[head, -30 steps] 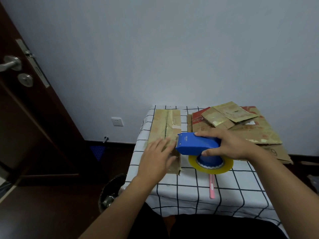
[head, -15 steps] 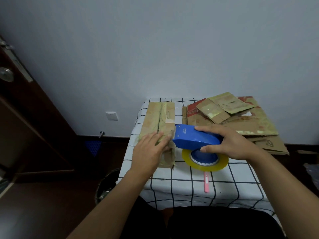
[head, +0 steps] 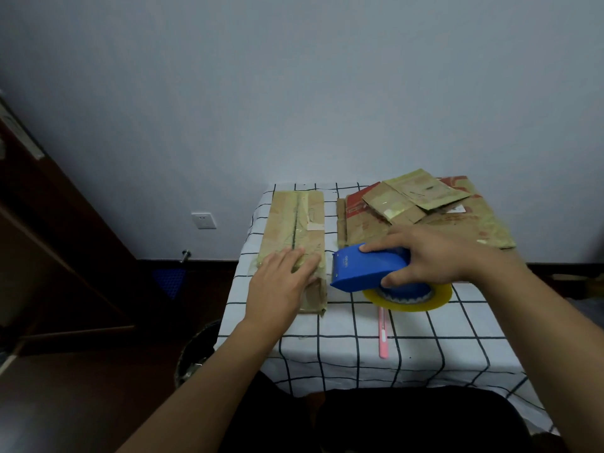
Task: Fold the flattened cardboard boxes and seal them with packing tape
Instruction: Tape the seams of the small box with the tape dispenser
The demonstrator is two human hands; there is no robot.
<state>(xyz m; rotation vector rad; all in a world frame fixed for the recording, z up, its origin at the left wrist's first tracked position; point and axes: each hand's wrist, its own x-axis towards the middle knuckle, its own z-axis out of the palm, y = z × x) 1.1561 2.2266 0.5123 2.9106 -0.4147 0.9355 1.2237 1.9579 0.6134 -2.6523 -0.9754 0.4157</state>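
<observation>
Our left hand pressed flat on the box; our right hand clamped the blue tape dispenser, whose printed brand stayed unreadable.

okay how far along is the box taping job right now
Partly done, it seems. The long box already carries tape along its seam, and the left hand presses flat on its near end. The right hand holds the blue tape dispenser beside it. The stack of flattened cardboard still lies unfolded.

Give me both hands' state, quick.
Left hand: open, fingers flat, pressing the long cardboard box.
Right hand: closed around the blue tape dispenser.
</observation>
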